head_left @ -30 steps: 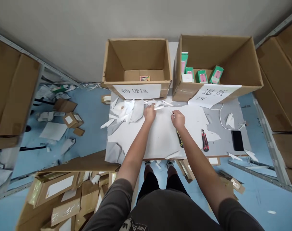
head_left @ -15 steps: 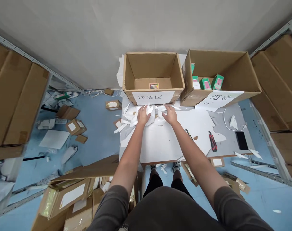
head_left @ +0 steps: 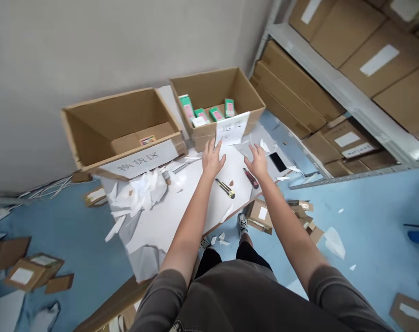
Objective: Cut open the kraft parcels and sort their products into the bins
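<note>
**Left hand [head_left: 213, 159] and right hand [head_left: 257, 160] spread wide over the white table [head_left: 181, 203]**

Both hands are near the middle of the frame, and from where I stand I can see their fingers held well apart. The left one has its fingertips right by the edge of a sign [head_left: 233, 129]. I can't tell if they touch it. That sign is white paper with black writing, and it hangs on the front of the top box [head_left: 204, 139], at the top middle of the frame. Green and pink packs [head_left: 216, 113] are inside that box.

The red knife [head_left: 251, 178] lies on the table just below the right hand, a bit right of the middle of the frame. The yellow knife [head_left: 225, 188] lies near the middle too, just below the left hand. A little brown bit [head_left: 231, 183] is between the two knives. A black phone [head_left: 277, 162] lies just right of the right hand.

At the upper left of the frame is the left box [head_left: 102, 124], with its own paper label [head_left: 139, 160] across the front and a small bright pack [head_left: 147, 139] at the bottom. Below it, torn white scraps [head_left: 143, 191] make a messy heap on the table. At the upper right, a shelf [head_left: 344, 90] holds big brown boxes [head_left: 399, 64]. At the lower left, small cartons [head_left: 39, 274] sit on the blue floor [head_left: 368, 230].
</note>
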The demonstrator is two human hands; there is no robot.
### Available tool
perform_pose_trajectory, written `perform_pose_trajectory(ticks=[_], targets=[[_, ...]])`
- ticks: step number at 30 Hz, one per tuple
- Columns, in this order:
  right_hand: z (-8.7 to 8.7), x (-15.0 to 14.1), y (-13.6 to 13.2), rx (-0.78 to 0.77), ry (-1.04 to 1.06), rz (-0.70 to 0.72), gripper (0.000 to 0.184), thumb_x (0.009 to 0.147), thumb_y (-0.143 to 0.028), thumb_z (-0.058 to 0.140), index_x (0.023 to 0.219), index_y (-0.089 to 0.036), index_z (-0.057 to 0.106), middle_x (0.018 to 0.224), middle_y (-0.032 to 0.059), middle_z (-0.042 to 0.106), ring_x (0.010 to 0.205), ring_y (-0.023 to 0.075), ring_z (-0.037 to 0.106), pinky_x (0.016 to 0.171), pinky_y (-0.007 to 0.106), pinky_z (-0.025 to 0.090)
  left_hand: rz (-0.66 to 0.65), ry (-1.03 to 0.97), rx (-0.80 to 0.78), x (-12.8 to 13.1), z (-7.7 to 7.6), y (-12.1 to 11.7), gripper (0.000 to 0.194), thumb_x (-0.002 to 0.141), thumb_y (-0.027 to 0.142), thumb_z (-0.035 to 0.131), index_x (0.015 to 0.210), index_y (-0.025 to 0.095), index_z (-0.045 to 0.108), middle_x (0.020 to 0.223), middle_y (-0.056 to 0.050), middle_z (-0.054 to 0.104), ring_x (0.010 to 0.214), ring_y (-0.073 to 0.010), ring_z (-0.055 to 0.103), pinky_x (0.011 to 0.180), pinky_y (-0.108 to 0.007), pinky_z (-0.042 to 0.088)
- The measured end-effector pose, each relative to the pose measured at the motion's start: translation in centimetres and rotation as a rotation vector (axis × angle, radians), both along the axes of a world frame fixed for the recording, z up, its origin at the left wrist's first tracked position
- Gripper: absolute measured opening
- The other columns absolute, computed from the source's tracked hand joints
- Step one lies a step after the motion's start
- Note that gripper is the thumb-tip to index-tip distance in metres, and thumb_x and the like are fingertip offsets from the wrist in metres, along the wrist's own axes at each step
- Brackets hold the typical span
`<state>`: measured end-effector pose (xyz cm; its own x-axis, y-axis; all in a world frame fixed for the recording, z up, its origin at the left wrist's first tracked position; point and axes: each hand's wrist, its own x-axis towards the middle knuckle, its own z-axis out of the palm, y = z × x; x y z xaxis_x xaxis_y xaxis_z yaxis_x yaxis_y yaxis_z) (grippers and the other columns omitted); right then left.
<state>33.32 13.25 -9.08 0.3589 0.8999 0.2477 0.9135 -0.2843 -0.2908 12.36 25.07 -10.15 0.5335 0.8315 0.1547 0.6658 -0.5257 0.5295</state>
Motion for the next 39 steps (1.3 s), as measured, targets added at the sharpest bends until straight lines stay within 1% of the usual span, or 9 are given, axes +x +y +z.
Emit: perform_pose_trajectory(ticks=[3, 7, 12, 16, 20, 24, 30, 34, 39], targets=[[-0.4, 8.7, -4.3, 0.011, -0.006, -0.111, 0.058, 0.097, -0.035, 0.059, 0.151, -0.014, 0.056, 0.157, 0.0202, 0.050, 0.144, 0.0366, 0.045, 0.121, 0.054, 0.039, -0.083, 0.008, 0.017, 7.9, -0.1, -2.1, 0.071, 0.098, 0.036, 0.064, 0.164, 0.025, 0.042, 0.176, -0.009, 0.030, 0.163, -0.0374, 0.019, 0.130, -0.055, 0.028], [-3.4, 19.9, -9.2, 0.006, 0.032, -0.206, 0.056, 0.097, -0.036, 0.058, 0.149, -0.014, 0.058, 0.154, 0.0203, 0.053, 0.140, 0.0371, 0.048, 0.119, 0.055, 0.040, -0.135, 0.002, 0.018, 18.1, -2.1, -4.5, 0.064, 0.099, 0.035, 0.060, 0.160, 0.023, 0.047, 0.172, -0.011, 0.036, 0.161, -0.0364, 0.026, 0.127, -0.054, 0.035], [-10.2, 32.1, -11.8, -0.105, 0.170, -0.253, 0.054, 0.098, -0.038, 0.056, 0.146, -0.012, 0.061, 0.136, 0.0210, 0.067, 0.126, 0.0392, 0.055, 0.111, 0.055, 0.046, -0.148, -0.009, -0.028, 28.1, -7.3, -7.2, 0.063, 0.096, 0.032, 0.060, 0.158, 0.020, 0.050, 0.166, -0.014, 0.044, 0.156, -0.0369, 0.035, 0.128, -0.056, 0.034], [-16.8, 38.0, -10.8, -0.328, 0.266, -0.260, 0.056, 0.097, -0.045, 0.061, 0.143, -0.014, 0.063, 0.125, 0.0190, 0.072, 0.120, 0.0388, 0.059, 0.105, 0.052, 0.049, -0.124, 0.023, -0.089, 31.5, -12.1, -9.1, 0.061, 0.096, 0.029, 0.059, 0.156, 0.019, 0.051, 0.161, -0.016, 0.048, 0.152, -0.0361, 0.039, 0.128, -0.056, 0.035], [-22.2, 40.0, -9.1, -0.492, 0.315, -0.188, 0.061, 0.090, -0.051, 0.073, 0.141, -0.019, 0.063, 0.128, 0.0160, 0.069, 0.124, 0.0362, 0.058, 0.104, 0.046, 0.048, -0.111, 0.052, -0.118, 32.6, -15.8, -10.2, 0.060, 0.097, 0.029, 0.058, 0.156, 0.020, 0.050, 0.159, -0.015, 0.049, 0.151, -0.0353, 0.040, 0.128, -0.057, 0.035], [-24.8, 40.6, -8.2, -0.499, 0.331, -0.183, 0.051, 0.091, -0.050, 0.073, 0.131, -0.020, 0.065, 0.132, 0.0160, 0.065, 0.123, 0.0351, 0.057, 0.102, 0.044, 0.048, -0.100, 0.072, -0.137, 33.5, -17.8, -10.5, 0.059, 0.099, 0.029, 0.057, 0.156, 0.020, 0.050, 0.158, -0.016, 0.050, 0.149, -0.0349, 0.042, 0.127, -0.056, 0.037], [-24.8, 40.3, -7.6, -0.480, 0.313, -0.167, 0.053, 0.095, -0.058, 0.065, 0.132, -0.019, 0.062, 0.130, 0.0174, 0.065, 0.126, 0.0367, 0.056, 0.107, 0.047, 0.046, -0.082, 0.074, -0.154, 34.5, -18.7, -10.8, 0.059, 0.098, 0.028, 0.056, 0.156, 0.019, 0.050, 0.159, -0.015, 0.049, 0.147, -0.0346, 0.043, 0.125, -0.054, 0.039], [-24.4, 38.6, -6.7, -0.533, 0.257, -0.187, 0.076, 0.080, -0.066, 0.078, 0.133, -0.017, 0.057, 0.135, 0.0195, 0.060, 0.128, 0.0394, 0.053, 0.107, 0.048, 0.046, -0.093, 0.055, -0.165, 35.1, -18.4, -10.9, 0.061, 0.097, 0.028, 0.057, 0.157, 0.019, 0.049, 0.158, -0.016, 0.050, 0.146, -0.0350, 0.043, 0.124, -0.055, 0.040], [-24.5, 36.8, -6.0, -0.536, 0.233, -0.265, 0.076, 0.074, -0.059, 0.082, 0.132, -0.018, 0.052, 0.136, 0.0193, 0.057, 0.127, 0.0388, 0.052, 0.104, 0.049, 0.047, -0.114, 0.048, -0.165, 35.8, -17.8, -10.8, 0.061, 0.097, 0.028, 0.058, 0.157, 0.019, 0.050, 0.158, -0.016, 0.050, 0.144, -0.0344, 0.045, 0.123, -0.052, 0.041]])
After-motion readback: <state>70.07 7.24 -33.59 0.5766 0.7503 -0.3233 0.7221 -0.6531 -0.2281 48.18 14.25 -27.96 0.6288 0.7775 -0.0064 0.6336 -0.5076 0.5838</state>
